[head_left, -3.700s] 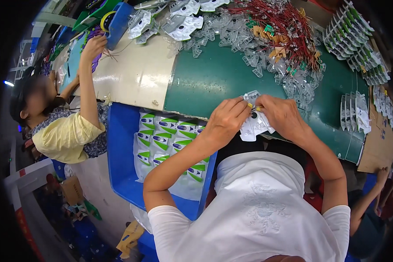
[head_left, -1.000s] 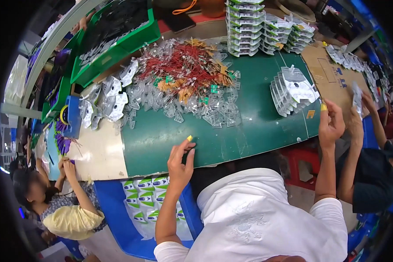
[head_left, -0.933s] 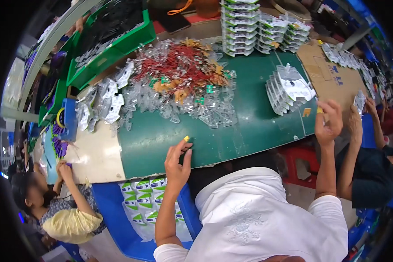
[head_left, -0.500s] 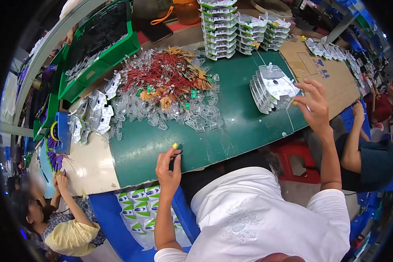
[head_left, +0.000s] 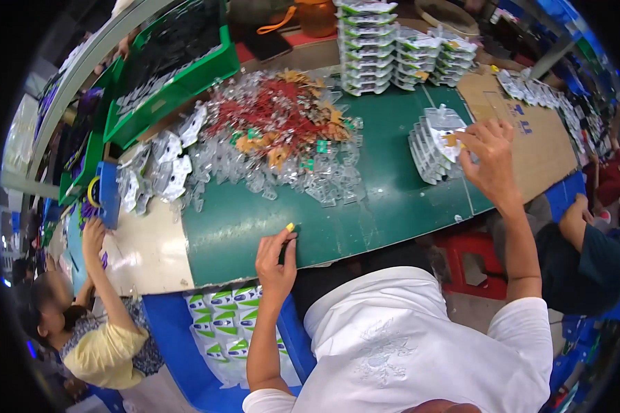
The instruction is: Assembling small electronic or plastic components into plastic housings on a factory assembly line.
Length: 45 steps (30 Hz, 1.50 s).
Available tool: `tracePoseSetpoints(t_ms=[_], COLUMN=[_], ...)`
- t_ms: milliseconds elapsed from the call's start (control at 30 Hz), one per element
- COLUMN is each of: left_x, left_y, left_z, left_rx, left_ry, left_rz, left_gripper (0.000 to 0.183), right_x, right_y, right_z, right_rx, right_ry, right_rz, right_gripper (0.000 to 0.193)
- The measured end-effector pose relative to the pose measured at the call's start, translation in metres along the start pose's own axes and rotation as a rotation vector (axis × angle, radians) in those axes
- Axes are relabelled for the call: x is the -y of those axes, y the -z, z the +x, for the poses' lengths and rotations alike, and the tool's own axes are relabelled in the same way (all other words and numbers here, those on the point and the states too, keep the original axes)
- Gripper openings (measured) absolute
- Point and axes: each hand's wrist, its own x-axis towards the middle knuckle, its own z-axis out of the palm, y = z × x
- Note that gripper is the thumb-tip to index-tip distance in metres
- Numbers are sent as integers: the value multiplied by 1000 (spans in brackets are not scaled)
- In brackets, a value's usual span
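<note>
My right hand (head_left: 489,155) reaches over a short stack of white plastic housings with clear side pieces (head_left: 430,153). Its fingers are closed on a small orange piece (head_left: 450,140) at the face of the top housing. Partly hidden by the fingers, the far end of that piece does not show. Over the front edge of the green table, my left hand (head_left: 275,265) is open and holds nothing, its thumb apart from the index finger. A yellow cover (head_left: 290,227) sits on that index fingertip.
A heap of red wires (head_left: 275,103), orange tabs and clear parts (head_left: 324,182) covers the table's back left. Tall stacks of housings (head_left: 366,55) stand behind, beside cardboard (head_left: 520,127). Green bins (head_left: 172,76) are at left. Co-workers sit both sides; a blue tray (head_left: 176,344) lies below.
My right hand has moved in closer over the top housing, and an orange piece now shows at its fingers. My left hand stays by the table edge. The whole view has shifted slightly.
</note>
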Motion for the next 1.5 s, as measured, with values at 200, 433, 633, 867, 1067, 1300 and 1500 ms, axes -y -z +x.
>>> tracePoseSetpoints(t_ms=[200,433,633,867,1067,1300,1500], left_x=[1,3,5,6,6,7,6], left_y=[-7,-2,-5,-3,-5,-3,-8], left_z=[7,-1,-4,-5,-4,-5,-4], left_rx=[-33,-59,-163,-200,-230,-218,-227], left_ry=[-81,-100,89,30,50,66,61], left_rz=[-35,-21,-139,-157,-206,-170,-183], left_gripper=[26,29,35,38,36,31,25], right_x=[6,72,123,129,124,139,122], right_y=[22,11,-120,-154,-129,-158,-128], right_z=[-4,13,62,84,93,111,99], right_rx=[100,-103,-99,43,126,-76,125], right_ry=[-4,39,-31,-213,-393,-11,-157], right_rz=[132,456,583,564,1088,577,980], right_gripper=[45,38,16,10,10,16,17])
